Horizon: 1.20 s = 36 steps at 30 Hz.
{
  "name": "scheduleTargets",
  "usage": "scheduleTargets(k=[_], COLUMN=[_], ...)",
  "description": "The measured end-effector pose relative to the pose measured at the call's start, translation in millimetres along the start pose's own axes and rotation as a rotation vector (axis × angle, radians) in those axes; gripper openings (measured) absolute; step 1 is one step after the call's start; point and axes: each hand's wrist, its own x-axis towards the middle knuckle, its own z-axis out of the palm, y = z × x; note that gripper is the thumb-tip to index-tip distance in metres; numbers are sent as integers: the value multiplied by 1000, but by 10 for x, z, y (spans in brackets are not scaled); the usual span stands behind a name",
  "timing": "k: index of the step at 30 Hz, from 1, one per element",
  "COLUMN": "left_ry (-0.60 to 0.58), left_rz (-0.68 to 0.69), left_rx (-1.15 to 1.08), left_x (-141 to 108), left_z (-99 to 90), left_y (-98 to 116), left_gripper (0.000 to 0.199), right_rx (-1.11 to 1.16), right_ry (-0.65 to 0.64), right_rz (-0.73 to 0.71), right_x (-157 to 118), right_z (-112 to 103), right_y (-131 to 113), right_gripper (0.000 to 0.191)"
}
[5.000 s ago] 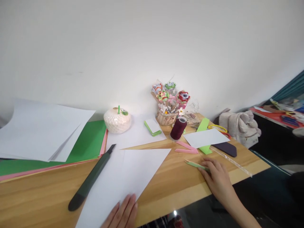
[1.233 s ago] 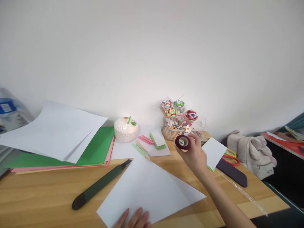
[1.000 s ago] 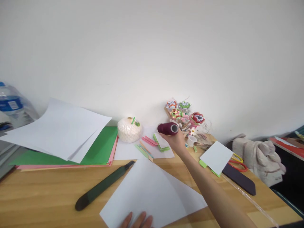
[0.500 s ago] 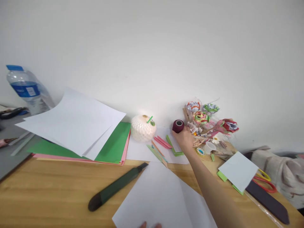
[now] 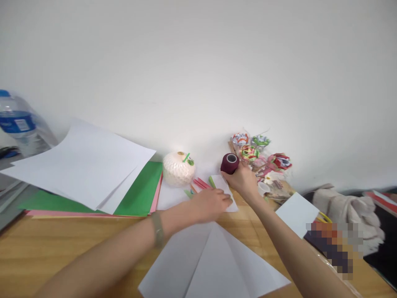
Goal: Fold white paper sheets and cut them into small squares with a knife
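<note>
My right hand (image 5: 243, 180) is closed around the dark maroon thread spool (image 5: 230, 164), which stands tilted by the wall. My left hand (image 5: 211, 205), slightly blurred, reaches over the pink paper strips (image 5: 201, 183) and green paper strips (image 5: 211, 181), palm down, fingers extended. Whether its fingertips touch a strip I cannot tell. Below both hands lies a folded white paper sheet (image 5: 214, 265) with creases running from its top point. The utility knife seen earlier is hidden under my left forearm.
White sheets (image 5: 83, 161) lie on green paper (image 5: 139, 188) at left, near a water bottle (image 5: 17, 124). A white textured ball-shaped object (image 5: 178, 169) stands by the wall. Paper flowers (image 5: 249, 153) cluster at right, behind a pale paper square (image 5: 297, 215). One patch at lower right is pixelated.
My left hand has come up from the bottom edge to the paper strips, its forearm now crossing the table. My right hand stays on the spool. The view has shifted slightly right.
</note>
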Motion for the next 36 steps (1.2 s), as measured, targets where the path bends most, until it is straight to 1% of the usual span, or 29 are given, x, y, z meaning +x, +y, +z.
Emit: scheduleTargets(k=[2,3,5,7,9,11,14,17,19,22,24,26,30,33,36], left_ry=[-19,-31,-60,-88,-102,-103,-100,-96,-94,-92,-89,-84,-65,-49,-31], left_rz=[3,1,3,2,-11,-35,-76,-95,-91,-83,-84,-86,-91,-85,-59], left_rx=[17,25,38,55,77,105,144,167,171,167,161,151,119,79,29], left_x=[382,521,689,732,686,589,416,286,245,235,239,241,242,248,256], left_z=[138,221,392,537,636,686,691,659,637,619,614,609,609,633,664], left_y=[-138,-168,-188,-203,-245,-314,-420,-479,-492,-493,-492,-491,-490,-504,-529], left_gripper=[34,37,35,24,17,18,20,20,19,18,17,17,18,17,17], right_rx=[0,1,4,6,9,12,15,10,5,4,4,5,14,52,114], right_ry=[15,17,11,7,3,-9,-36,-66,-89,-115,-116,-102,-77,-120,-183], right_rz=[-1,0,2,8,18,32,65,115,154,204,224,222,158,22,-121], right_x=[-8,-7,2,15,25,30,25,15,17,31,22,-28,-228,-310,-253], right_z=[-48,-59,-62,-43,-8,45,167,341,473,644,709,727,692,708,782], right_y=[67,101,157,186,186,166,112,46,4,-36,-43,-37,19,95,173], right_gripper=[43,42,41,42,44,45,44,39,35,35,35,35,36,34,31])
